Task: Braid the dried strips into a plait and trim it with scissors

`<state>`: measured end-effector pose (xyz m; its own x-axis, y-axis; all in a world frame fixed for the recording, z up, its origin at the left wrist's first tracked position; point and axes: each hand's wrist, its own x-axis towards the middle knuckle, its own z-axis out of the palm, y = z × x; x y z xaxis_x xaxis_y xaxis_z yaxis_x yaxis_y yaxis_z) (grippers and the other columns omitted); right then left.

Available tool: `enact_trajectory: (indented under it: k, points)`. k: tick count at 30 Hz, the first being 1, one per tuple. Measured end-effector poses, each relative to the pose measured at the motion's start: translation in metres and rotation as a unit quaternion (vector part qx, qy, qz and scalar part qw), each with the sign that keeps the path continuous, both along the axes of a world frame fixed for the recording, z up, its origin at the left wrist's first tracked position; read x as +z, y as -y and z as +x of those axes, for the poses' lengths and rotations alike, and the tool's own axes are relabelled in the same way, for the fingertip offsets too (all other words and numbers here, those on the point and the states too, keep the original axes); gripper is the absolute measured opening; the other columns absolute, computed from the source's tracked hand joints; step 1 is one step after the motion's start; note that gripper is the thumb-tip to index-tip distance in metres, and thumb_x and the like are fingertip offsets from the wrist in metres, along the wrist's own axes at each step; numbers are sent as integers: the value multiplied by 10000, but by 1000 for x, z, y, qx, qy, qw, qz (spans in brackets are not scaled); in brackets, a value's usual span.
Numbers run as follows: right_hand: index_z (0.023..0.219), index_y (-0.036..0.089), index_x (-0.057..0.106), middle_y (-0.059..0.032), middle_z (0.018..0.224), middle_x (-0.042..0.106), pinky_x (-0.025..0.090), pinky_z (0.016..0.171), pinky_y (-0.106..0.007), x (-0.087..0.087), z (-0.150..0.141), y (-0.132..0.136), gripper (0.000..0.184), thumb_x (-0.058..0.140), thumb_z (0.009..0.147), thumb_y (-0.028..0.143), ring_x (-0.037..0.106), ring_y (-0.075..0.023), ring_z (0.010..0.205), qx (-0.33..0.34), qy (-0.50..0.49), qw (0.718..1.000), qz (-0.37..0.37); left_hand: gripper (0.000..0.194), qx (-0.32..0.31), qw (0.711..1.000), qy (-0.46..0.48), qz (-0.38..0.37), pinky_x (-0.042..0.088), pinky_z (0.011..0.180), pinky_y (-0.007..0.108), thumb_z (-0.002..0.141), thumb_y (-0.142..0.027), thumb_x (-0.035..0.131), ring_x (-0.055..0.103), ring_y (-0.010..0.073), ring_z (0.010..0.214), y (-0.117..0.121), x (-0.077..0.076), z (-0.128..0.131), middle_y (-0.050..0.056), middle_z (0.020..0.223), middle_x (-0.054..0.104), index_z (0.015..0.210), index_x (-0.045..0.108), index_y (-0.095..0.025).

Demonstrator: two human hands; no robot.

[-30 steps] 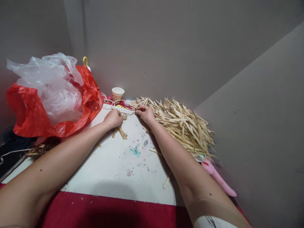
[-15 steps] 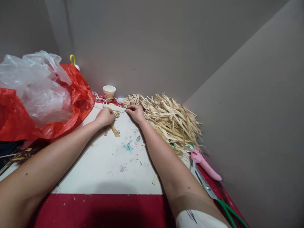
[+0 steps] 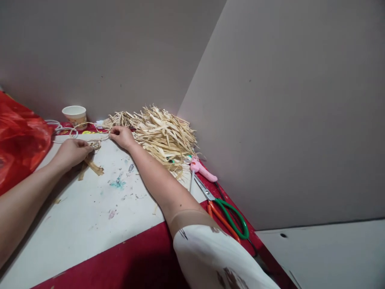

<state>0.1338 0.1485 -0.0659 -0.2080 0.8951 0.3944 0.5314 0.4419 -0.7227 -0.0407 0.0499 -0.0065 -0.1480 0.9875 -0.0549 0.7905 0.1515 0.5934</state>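
My left hand (image 3: pixel 72 153) is closed in a pinch on a small knotted piece of straw (image 3: pixel 95 145) low over the white board (image 3: pixel 99 208). Flat tan strips (image 3: pixel 95 167) hang from it onto the board. To its right, my right hand (image 3: pixel 122 137) pinches a thin pale cord (image 3: pixel 104 138) with thumb and fingertips. The cord runs between the knotted piece and my right fingers, and a loop of it arcs behind, toward the paper cup (image 3: pixel 75 117). My fingers partly hide the knotted piece.
A heap of dried straw strips (image 3: pixel 164 138) lies right of my right hand. Beyond my forearm are a pink glue gun (image 3: pixel 204 170), green-handled scissors (image 3: pixel 230 216) and an orange-handled tool (image 3: pixel 224 220). White rings (image 3: pixel 67 131) and a red plastic bag (image 3: pixel 22 136) sit at left. Walls stand behind.
The view has turned right, so everything sits further left and the scissors show more fully. Both hands keep their pinches on the knotted straw piece and the cord.
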Motion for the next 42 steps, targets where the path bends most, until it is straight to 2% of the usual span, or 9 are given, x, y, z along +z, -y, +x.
enact_trajectory:
  k: [6,9,19,25,29,33,36,39,42]
  points:
    - [744,146,641,19,719,637,401,692,-213,6,-3,13,64,581,739,168,541,-111,689,2,-42,999,6,189,-12,998,53,19,286,435,210,669,-335,643,423,105,444,-5,-10,-10,-31,442,497,604,606,-162]
    - [682,137,624,13,658,607,391,664,-236,2,-3,13,53,594,696,179,517,-119,640,6,-68,998,2,165,-15,989,144,13,234,404,231,630,-288,670,344,87,382,-8,-11,-14,-33,406,453,567,578,-167]
    - [690,144,643,8,661,622,403,657,-244,-5,-4,9,86,606,659,214,525,-121,630,-2,-84,996,-25,186,20,995,97,27,274,417,233,646,-260,658,346,87,395,-10,10,-27,-36,410,437,524,546,-175]
    - [693,146,649,14,634,613,410,657,-249,-4,-4,11,75,605,650,189,521,-122,614,-3,-92,995,-35,151,27,998,20,45,381,505,245,675,-264,601,468,128,488,-12,16,-43,-12,468,493,555,570,-179]
    - [723,147,648,15,655,623,418,663,-242,-4,-5,11,95,598,645,167,528,-115,617,4,-104,994,-37,73,34,996,-73,47,455,668,310,614,-253,633,611,229,723,-17,14,-51,64,676,647,606,636,-181]
    - [783,155,628,38,608,585,410,640,-238,-7,-5,7,168,597,618,145,509,-109,583,3,-113,993,-37,343,-19,969,-247,-19,477,801,398,615,-327,648,619,337,998,-15,27,-46,135,1053,695,931,713,-209]
    - [722,164,602,40,612,571,407,641,-239,-8,-5,5,123,610,600,153,497,-107,586,11,-121,992,-35,480,-50,953,-290,68,468,854,418,673,-353,626,577,355,1094,-7,38,-29,173,1154,659,1119,667,-180]
    - [679,167,593,33,627,579,415,650,-244,-6,-6,7,81,613,602,173,505,-113,607,29,-136,990,-37,391,-56,965,-179,184,465,873,380,740,-217,549,620,291,1013,-4,35,-2,147,1064,697,1105,673,-152]
    - [676,164,607,21,644,605,433,668,-254,-2,-7,11,65,610,618,194,528,-120,622,46,-154,986,-43,409,-109,983,33,141,488,801,299,695,-98,562,652,209,842,-12,14,26,101,932,719,1091,665,-118]
